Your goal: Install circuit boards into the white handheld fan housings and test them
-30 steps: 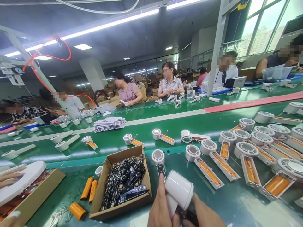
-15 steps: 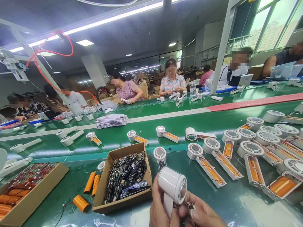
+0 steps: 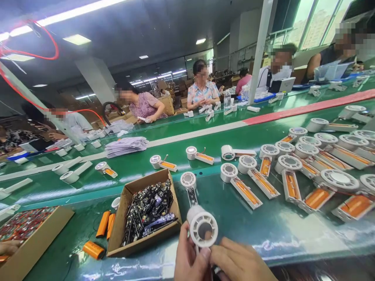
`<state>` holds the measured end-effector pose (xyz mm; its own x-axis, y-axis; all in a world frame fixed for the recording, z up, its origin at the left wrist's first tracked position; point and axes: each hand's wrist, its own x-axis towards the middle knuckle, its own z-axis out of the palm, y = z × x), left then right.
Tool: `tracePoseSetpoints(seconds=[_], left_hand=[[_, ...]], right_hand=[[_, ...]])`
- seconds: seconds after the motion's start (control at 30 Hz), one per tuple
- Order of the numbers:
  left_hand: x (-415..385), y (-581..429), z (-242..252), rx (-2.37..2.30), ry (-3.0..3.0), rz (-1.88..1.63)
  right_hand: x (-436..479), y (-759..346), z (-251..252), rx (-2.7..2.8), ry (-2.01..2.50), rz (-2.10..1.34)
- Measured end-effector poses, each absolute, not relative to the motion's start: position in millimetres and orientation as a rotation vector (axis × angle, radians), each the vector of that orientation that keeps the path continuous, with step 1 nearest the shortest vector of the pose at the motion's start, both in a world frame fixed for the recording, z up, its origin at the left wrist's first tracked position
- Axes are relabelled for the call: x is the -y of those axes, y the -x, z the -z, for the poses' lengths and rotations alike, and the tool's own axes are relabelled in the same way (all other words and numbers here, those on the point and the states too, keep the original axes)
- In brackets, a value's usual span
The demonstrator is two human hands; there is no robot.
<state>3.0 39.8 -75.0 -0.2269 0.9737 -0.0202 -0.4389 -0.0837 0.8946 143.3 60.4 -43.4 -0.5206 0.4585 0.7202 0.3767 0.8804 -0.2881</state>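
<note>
A white handheld fan (image 3: 203, 228) is in my left hand (image 3: 189, 255), its round vented end facing me and its handle mostly covered by my fingers. Bent fingers of my right hand (image 3: 237, 259) close on the fan just below its head; their tips and the wires there are hidden. Just beyond it lies another fan (image 3: 188, 180) with a dark circuit board (image 3: 192, 197) in its open handle. To the left of my hands stands a cardboard box (image 3: 117, 249) of loose black circuit boards (image 3: 148, 210).
Orange batteries (image 3: 93, 249) lie left of the box, near a second carton (image 3: 51, 230) of wired parts. Another person's hand (image 3: 10, 248) reaches into that carton. Many fans with orange batteries (image 3: 288, 160) crowd the right. Co-workers (image 3: 202, 88) sit across the green belt (image 3: 175, 136).
The view has swung right. The fan in my hands has turned so its vented end faces me more squarely. My right hand has shifted up against it. Another person's hand has appeared at the far left.
</note>
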Motion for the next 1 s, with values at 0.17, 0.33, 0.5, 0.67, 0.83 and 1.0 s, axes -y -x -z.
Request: tracePoseSetpoints(seconds=[0.17,0.33,0.5,0.67,0.83,1.0], left_hand=[[-29,4,53,-1.105,-0.723,-1.419],[-27,3,34,-1.257,-0.781,-1.373],[-32,2,34,-1.317,-0.723,-1.418],[-35,-4,35,-1.17,-0.532,-1.464],[-33,-8,38,-1.002,-0.473,-1.502],[-29,-16,49,-1.098,-0.66,-1.6]], right_hand=[[-55,-151,17,2.314,0.641,-0.317],[-52,-155,20,2.277,0.523,-0.061],[-50,-154,21,2.261,0.628,-0.093],[-48,-154,29,2.181,0.8,-0.208],[-46,-145,40,1.944,0.913,-0.405],[-38,-130,43,1.873,0.981,-0.429]])
